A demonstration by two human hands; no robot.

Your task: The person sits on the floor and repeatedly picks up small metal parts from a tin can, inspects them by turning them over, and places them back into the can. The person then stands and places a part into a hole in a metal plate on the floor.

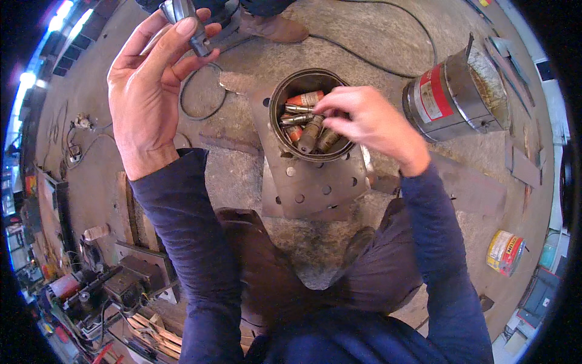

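Observation:
My left hand [151, 85] is raised at the upper left, its thumb and fingers closed round a steel cutter [197, 39] with a thick round shank and a ridged, wider top. The cutter's upper end is cut off by the picture's edge. In the middle, a round, dark metal pot [280, 138] holds several metal bits [311, 132] and some orange-labelled tubes [305, 99]. Over its right rim reaches my right hand [370, 118], fingers bent together among the bits. Its fingertips are partly hidden, and whether they grip a bit does not show.
Beneath the pot lie steel plates [309, 191] punched with round holes. A large metal drum [442, 97] with a red-and-white label lies tipped at the right, a yellow-red can [504, 253] lower down. Black cable [388, 70] crosses the floor near another person's shoe [276, 28]. Machinery [130, 279] stands lower left.

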